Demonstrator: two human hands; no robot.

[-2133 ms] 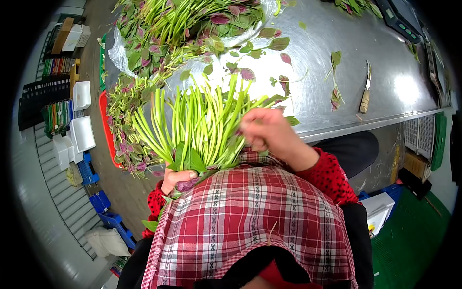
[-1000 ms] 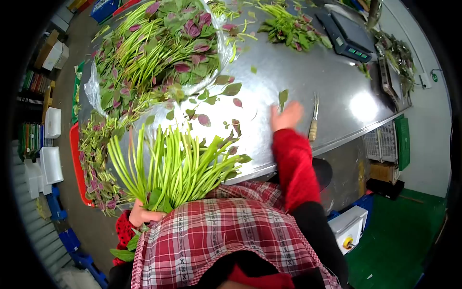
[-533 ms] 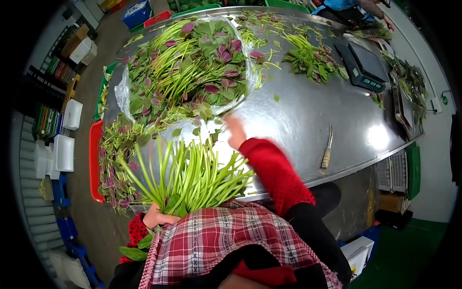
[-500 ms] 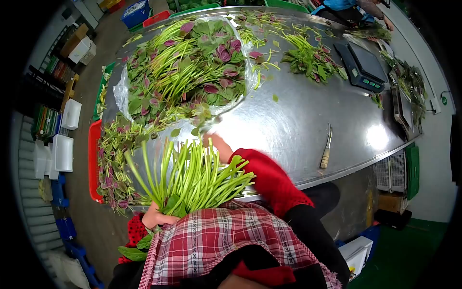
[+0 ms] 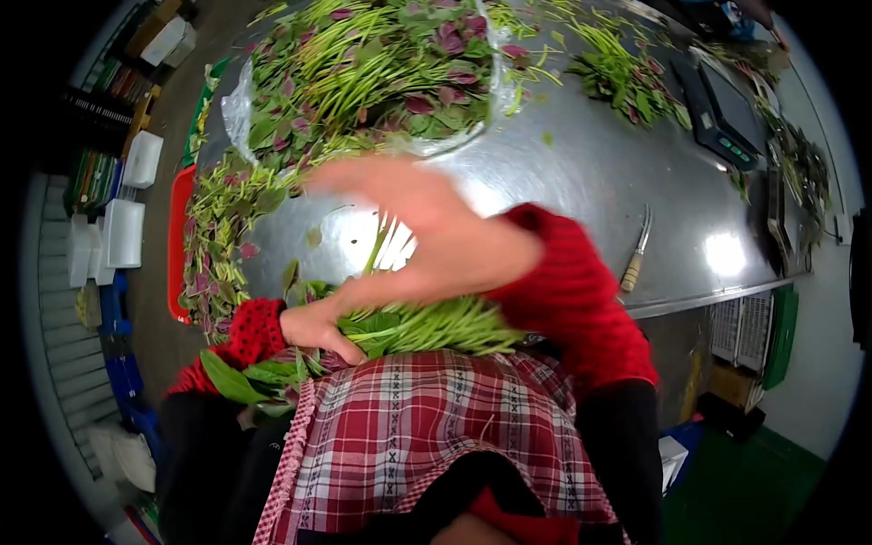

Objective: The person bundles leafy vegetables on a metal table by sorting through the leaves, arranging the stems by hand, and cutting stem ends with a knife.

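Observation:
My left hand (image 5: 313, 329) is closed around a bunch of amaranth greens (image 5: 454, 329), low against the plaid apron. Its pale green stems point right, while green leaves stick out to the left below my wrist. Over the bunch, my right hand (image 5: 436, 236) is smeared by motion, its thumb and fingers spread apart. The thumb tip comes close to my left hand; whether they touch, I cannot tell. Behind lies a large heap of amaranth (image 5: 363, 86), green and purple-leaved, on a clear plastic sheet (image 5: 238, 113).
The metal table (image 5: 572, 209) carries a wooden-handled knife (image 5: 638, 252), a smaller bunch of greens (image 5: 627, 82) and a digital scale (image 5: 722, 113). Loose trimmings (image 5: 218, 236) cover its left edge beside a red crate (image 5: 180, 245). Another person (image 5: 727, 14) is at the far right.
The bunch has tipped from standing stems to lying across my lap, stems rightward. My right hand has risen from behind it to above it. The view has tilted downward.

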